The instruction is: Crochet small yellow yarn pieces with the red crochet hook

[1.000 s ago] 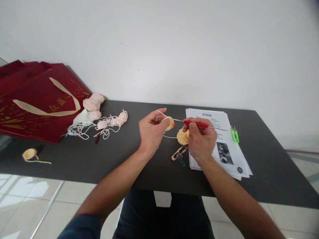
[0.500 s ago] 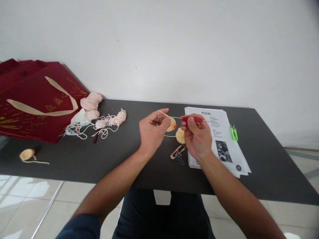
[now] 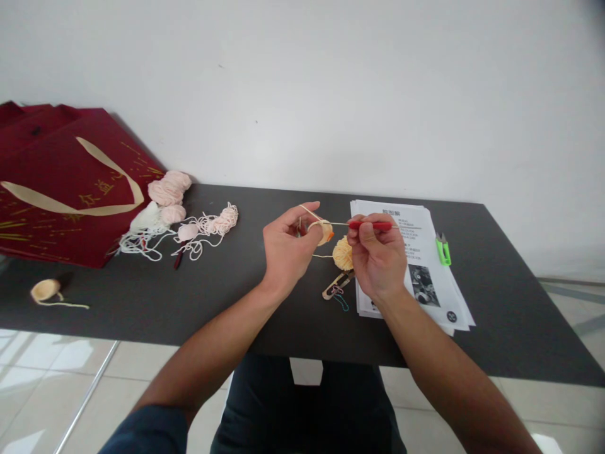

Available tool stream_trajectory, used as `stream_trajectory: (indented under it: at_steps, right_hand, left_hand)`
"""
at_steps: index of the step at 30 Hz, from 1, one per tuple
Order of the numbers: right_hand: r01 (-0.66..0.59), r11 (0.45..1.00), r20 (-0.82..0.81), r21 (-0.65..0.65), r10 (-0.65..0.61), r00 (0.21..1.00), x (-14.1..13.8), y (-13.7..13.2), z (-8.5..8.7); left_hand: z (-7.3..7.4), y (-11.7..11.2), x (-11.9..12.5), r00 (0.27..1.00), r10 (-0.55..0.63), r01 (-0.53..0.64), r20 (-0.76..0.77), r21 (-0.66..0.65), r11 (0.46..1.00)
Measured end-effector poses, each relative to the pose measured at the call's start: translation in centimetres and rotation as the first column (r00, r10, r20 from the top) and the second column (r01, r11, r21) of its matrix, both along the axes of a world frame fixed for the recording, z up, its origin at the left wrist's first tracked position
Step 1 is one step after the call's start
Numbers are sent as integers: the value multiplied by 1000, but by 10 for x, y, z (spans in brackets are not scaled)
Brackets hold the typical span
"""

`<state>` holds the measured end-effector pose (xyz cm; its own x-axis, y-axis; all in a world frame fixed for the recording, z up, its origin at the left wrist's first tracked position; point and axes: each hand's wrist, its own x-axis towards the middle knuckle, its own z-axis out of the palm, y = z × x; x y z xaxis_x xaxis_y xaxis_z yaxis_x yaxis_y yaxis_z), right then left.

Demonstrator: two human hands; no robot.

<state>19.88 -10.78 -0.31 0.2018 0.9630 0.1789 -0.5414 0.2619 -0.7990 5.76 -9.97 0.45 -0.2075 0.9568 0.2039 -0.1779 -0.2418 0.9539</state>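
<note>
My left hand (image 3: 287, 250) is closed, pinching a small cream crocheted piece (image 3: 324, 231) with an orange marker on it, and a cream strand runs over its raised forefinger. My right hand (image 3: 377, 257) is closed on a red-handled crochet hook (image 3: 371, 224), held level with its metal tip at the crocheted piece. A small ball of cream yarn (image 3: 342, 253) lies on the dark table (image 3: 236, 296) between my two hands. Both hands hover just above the table top.
A stack of printed sheets (image 3: 428, 265) lies under and to the right of my right hand, with green thread snips (image 3: 443, 248) beside it. Stitch markers (image 3: 336, 291) lie near the yarn. Pink and white yarn (image 3: 170, 214), a red gift bag (image 3: 61, 189) and a cream crocheted cup (image 3: 43, 290) sit left.
My right hand has drawn the hook a little to the left, toward the crocheted piece. The camera has tilted slightly, shifting the view downward.
</note>
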Motion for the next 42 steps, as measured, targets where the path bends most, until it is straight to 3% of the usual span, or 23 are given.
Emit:
stream_trajectory:
  at_steps: [8, 16, 22, 29, 36, 42]
  right_hand:
    - [132, 971, 130, 199, -159, 979, -2, -5, -2]
    - [223, 926, 244, 305, -302, 922, -5, -7, -9]
    - [248, 888, 321, 388, -382, 866, -8, -11, -9]
    - [189, 833, 419, 520, -442, 793, -8, -14, -14]
    - [101, 756, 540, 646, -546, 641, -5, -12, -20]
    - [107, 788, 537, 606, -505, 676, -4, -8, -23]
  left_hand:
    - [2, -2, 1, 996, 64, -63, -56, 6, 998]
    - [2, -1, 0, 995, 86, -86, -46, 1, 996]
    - [2, -3, 0, 990, 123, -123, -73, 11, 992]
    - [-1, 0, 1, 983, 160, -159, -89, 20, 987]
    - [-3, 8, -1, 983, 76, -66, 166, -63, 996]
    - [6, 11, -4, 921, -75, 149, 383, -168, 974]
